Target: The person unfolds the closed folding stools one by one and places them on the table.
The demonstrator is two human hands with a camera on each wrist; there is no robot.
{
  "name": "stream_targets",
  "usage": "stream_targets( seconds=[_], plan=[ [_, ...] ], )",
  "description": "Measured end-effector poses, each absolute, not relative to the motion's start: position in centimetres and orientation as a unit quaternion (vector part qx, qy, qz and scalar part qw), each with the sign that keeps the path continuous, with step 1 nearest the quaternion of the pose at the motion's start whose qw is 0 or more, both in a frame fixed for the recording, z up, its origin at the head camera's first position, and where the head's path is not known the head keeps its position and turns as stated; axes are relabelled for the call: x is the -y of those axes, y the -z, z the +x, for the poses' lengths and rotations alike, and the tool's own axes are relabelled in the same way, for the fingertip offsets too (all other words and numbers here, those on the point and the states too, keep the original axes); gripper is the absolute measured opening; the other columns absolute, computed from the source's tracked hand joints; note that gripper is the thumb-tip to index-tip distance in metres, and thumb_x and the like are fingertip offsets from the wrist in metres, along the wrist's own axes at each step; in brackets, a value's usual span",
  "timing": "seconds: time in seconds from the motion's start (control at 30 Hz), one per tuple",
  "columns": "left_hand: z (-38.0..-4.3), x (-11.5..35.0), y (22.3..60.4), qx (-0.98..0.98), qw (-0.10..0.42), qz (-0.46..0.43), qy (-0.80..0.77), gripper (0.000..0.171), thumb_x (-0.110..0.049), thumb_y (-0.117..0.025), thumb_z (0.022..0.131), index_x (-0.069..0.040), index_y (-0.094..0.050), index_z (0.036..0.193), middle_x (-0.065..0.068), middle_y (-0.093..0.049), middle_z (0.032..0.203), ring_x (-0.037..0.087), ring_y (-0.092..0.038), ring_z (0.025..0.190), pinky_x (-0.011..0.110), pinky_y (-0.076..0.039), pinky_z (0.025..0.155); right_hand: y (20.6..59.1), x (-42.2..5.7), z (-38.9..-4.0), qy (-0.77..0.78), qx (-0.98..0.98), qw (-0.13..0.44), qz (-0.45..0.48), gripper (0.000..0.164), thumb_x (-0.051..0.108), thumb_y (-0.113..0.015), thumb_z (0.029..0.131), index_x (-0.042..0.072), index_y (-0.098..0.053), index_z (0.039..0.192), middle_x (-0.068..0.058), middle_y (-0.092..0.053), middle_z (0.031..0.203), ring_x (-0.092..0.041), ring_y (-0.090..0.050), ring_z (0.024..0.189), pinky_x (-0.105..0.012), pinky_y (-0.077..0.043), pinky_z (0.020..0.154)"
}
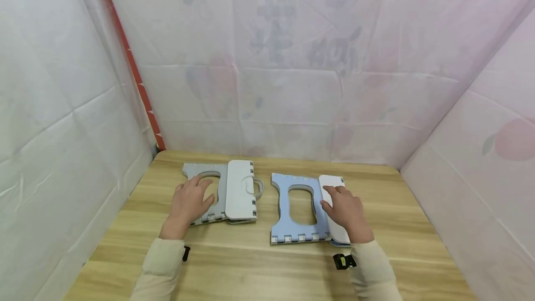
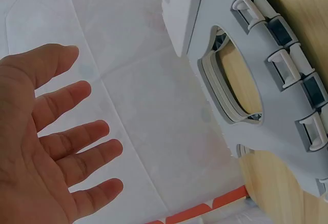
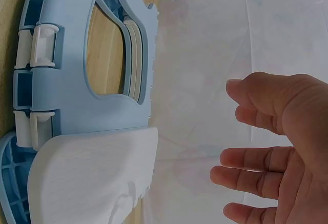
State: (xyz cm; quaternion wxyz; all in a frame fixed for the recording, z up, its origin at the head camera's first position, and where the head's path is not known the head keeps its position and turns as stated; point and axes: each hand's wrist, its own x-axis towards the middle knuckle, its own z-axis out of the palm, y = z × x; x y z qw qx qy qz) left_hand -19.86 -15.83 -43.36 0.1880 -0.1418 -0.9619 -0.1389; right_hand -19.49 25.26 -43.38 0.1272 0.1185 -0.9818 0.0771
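Observation:
Two folding stools lie folded flat, side by side. The left one, a grey and white folding stool (image 1: 241, 188), has a carrying handle (image 1: 260, 188) on its right edge. The other is a blue and white folding stool (image 1: 283, 215). Over the grey leg panel with its large cutout is my left hand (image 1: 188, 204), fingers spread and apart from the stool in the left wrist view. My right hand (image 1: 346, 207) hovers above the white panel of the blue stool, thumb and fingers loosely extended. Nothing is held in either hand. White hinge clips (image 3: 43, 44) line the blue stool's edge.
Both stools rest on a wood-grain table (image 1: 251, 268). Pale printed sheeting (image 1: 292, 82) rises behind the table and on both sides. A red strip (image 1: 133, 66) runs down the back left corner. Black straps (image 1: 344, 261) show at the wrists.

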Motion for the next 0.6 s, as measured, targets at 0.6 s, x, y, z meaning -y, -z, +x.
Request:
stream_targets(
  seconds=[0.6],
  plan=[
    [-18.4,17.1,45.8,0.957,0.155,-0.14,0.199,0.048,-0.024,-0.074,0.077,-0.004,-0.061,0.119,0.026,-0.052,0.124,0.041,-0.049,0.113,0.065,-0.035,0.084,45.9,-23.0,-18.7,-0.173,0.973,0.109,0.104,0.051,0.021,-0.069,0.083,0.004,-0.054,0.129,-0.026,-0.053,0.119,-0.044,-0.055,0.094,-0.055,-0.046,0.061]
  ],
)
